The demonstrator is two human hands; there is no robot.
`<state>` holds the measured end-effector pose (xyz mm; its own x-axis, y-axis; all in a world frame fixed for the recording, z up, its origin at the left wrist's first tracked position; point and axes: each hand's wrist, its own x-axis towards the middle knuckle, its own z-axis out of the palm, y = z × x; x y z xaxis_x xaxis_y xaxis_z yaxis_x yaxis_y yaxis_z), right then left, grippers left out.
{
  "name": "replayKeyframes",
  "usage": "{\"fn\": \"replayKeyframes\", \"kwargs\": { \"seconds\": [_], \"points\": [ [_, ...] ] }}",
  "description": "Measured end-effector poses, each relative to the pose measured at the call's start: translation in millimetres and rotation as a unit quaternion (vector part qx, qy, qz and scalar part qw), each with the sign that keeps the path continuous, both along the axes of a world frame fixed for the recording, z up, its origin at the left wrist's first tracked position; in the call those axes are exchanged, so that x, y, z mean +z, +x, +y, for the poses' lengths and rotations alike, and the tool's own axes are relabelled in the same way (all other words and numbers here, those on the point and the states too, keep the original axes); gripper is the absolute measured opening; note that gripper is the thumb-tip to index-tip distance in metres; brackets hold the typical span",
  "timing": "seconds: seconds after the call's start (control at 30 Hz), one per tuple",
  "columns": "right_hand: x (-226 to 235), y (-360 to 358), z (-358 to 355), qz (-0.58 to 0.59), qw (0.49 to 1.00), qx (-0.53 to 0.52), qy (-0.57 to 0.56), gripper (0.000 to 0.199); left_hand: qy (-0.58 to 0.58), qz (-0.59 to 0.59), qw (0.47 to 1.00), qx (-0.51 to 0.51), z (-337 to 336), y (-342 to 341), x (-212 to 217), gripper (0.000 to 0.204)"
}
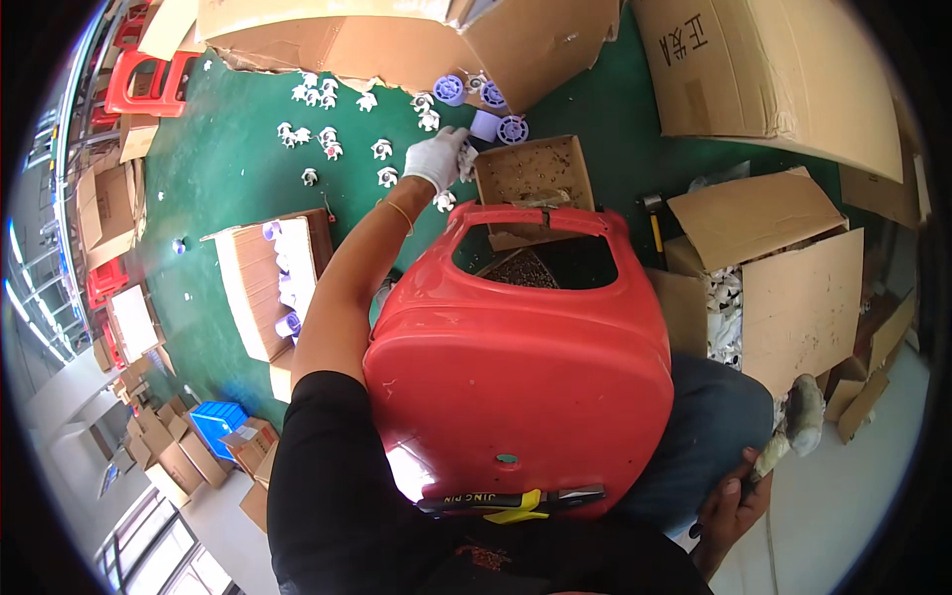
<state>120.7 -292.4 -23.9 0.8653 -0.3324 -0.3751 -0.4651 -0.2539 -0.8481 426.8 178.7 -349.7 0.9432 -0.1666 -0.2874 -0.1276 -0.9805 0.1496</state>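
Note:
My left hand (433, 161), in a white glove, reaches forward over the green floor. Its fingers close on a white finned plastic part (467, 162). Similar white parts (330, 141) lie scattered to its left, and purple plastic cylinders (485, 125) are just beyond its right side. Low at the right, my bare right hand (732, 508) rests by my knee with its fingers curled, gripping the cuff of a soiled whitish glove (805, 421). Between my arms stands a red plastic stool (516, 387), carrying black-and-yellow pliers (516, 502) at its near edge.
A shallow cardboard tray (579, 164) with small bits lies beyond the stool. An open carton (803, 297) of white parts stands right, near a hammer (654, 226). Another carton (243, 288) with purple and white parts is left. Large cartons (397, 55) border the far side.

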Motion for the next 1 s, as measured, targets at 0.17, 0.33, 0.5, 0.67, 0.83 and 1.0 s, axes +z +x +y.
{"fn": "replayKeyframes", "kwargs": {
  "seconds": [0.17,0.33,0.5,0.67,0.83,1.0],
  "points": [
    [3,-3,3,-0.006,1.0,-0.003,0.013,0.04,0.024,0.082,0.996,0.012,13,-3,12,0.027],
    [8,15,11,0.023,0.999,0.011,0.04,0.041,-0.065,0.021,0.988,0.141,64,-37,69,0.039],
    [13,17,9,0.003,0.996,0.035,0.077,0.039,-0.117,-0.08,0.971,0.192,61,-88,260,0.054],
    [2,6,-1,-0.075,0.989,0.058,0.116,0.036,-0.326,-0.171,0.925,0.096,-15,-193,378,0.063],
    [-8,7,-5,-0.123,0.982,0.071,0.126,0.033,-0.298,-0.027,0.948,0.104,-74,-250,387,0.063],
    [-23,3,-8,-0.171,0.977,0.085,0.099,0.032,-0.247,-0.009,0.969,0.013,-103,-259,370,0.065]
  ]
}}
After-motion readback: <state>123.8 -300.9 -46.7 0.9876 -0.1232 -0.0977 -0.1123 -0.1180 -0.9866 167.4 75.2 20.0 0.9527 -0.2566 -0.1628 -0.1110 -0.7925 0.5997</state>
